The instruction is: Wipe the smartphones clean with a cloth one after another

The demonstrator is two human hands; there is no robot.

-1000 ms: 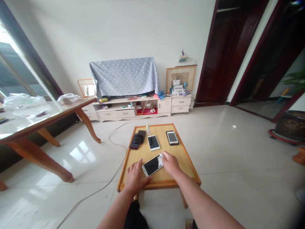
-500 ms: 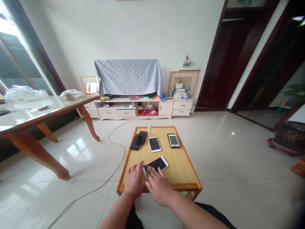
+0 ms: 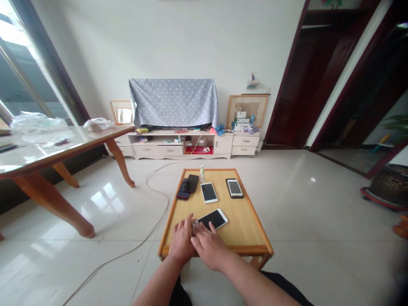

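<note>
A white-framed smartphone with a black screen lies slanted on the small wooden table. My left hand grips its left end, covering that corner. Across the lower left of the screen, my right hand lies with its fingers pressed down and the thumb close to my left hand. A bit of a small grey cloth shows at the right fingertips; most of it is hidden. Beyond sits a second white smartphone, with a small pump bottle behind it.
Dark phones or cases lie at the table's back left. A white phone on a black case sits at the back right. A cable runs over the floor. A larger table stands left, a low cabinet ahead.
My right hand has slid slightly left over the phone's screen toward my left hand, and less of the grey cloth shows. The whole view has shifted a little.
</note>
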